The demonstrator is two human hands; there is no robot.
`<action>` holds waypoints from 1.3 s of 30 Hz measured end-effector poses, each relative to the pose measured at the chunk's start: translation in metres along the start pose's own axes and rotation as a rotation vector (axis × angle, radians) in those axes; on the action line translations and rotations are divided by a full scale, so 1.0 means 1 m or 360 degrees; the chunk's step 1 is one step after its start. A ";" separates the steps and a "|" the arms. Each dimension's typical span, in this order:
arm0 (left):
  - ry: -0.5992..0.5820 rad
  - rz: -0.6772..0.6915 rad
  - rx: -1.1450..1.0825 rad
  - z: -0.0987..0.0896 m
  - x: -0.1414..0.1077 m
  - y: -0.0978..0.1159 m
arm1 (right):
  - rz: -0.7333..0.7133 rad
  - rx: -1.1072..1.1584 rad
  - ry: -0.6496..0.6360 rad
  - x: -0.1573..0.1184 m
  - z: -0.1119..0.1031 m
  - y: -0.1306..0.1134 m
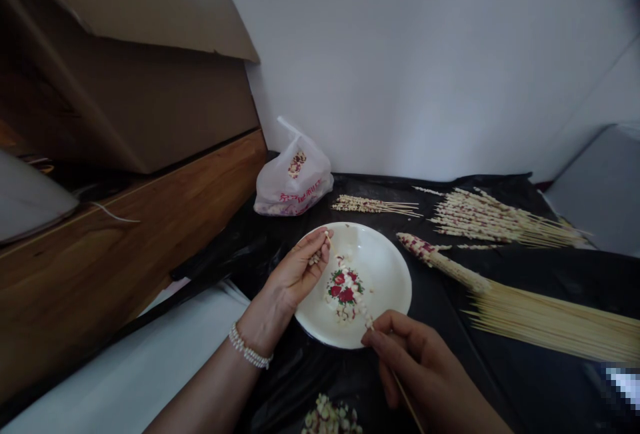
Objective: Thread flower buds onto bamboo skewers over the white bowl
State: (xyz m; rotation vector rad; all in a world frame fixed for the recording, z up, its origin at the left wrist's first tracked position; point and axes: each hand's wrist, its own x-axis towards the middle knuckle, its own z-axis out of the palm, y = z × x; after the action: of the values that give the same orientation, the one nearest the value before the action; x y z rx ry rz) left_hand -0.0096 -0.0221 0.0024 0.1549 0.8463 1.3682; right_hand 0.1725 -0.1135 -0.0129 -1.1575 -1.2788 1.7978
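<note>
"So, what do the fingers have hold of?"

"Both are busy. Left hand (300, 271), near the middle of the frame: thumb and fingertips pinched narrow on a small pale kernel (327, 237), with a few more kernels (315, 259) tucked in the curled fingers. Right hand (425, 361), lower right of centre, grips a thin skewer (409, 402)."

"Where does that skewer lie?"

"Its bare end slants to the bottom edge; the kernel-covered part points up and left over the white enamel basin (395, 274), above the printed red flowers."

"Anything that could go wrong?"

"I'd worry about that curled palm. Loosen those fingers to adjust the pinch, and the spare kernels could drop into the basin. A push off-line might split a kernel, or send the point into a fingertip. And if the right hand tips the skewer steeply, the threaded ones might slide."

"And around them?"

"A loose heap of kernels (330, 417) sits at the bottom edge; a careless sleeve or wrist could scatter it over the black plastic sheet (285, 381). The tied-looking plastic bag (300, 187) stands upper left of the basin. Filled skewers (470, 217) fan out at the right, beyond a thick bundle of bare sticks (560, 321); a sweeping elbow might knock those askew."
</note>
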 end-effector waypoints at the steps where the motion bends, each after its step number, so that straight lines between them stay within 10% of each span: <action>1: 0.0005 0.0001 0.0012 0.001 0.000 0.000 | 0.0000 0.0000 -0.0001 0.000 0.000 0.000; 39: -0.0009 0.0113 0.0142 0.003 -0.004 -0.005 | 0.0021 0.0011 0.0027 0.001 0.005 -0.002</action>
State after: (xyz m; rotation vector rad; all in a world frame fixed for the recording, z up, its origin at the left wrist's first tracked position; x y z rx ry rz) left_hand -0.0038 -0.0255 0.0036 0.2597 0.9049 1.3960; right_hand 0.1671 -0.1139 -0.0105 -1.1775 -1.2572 1.7966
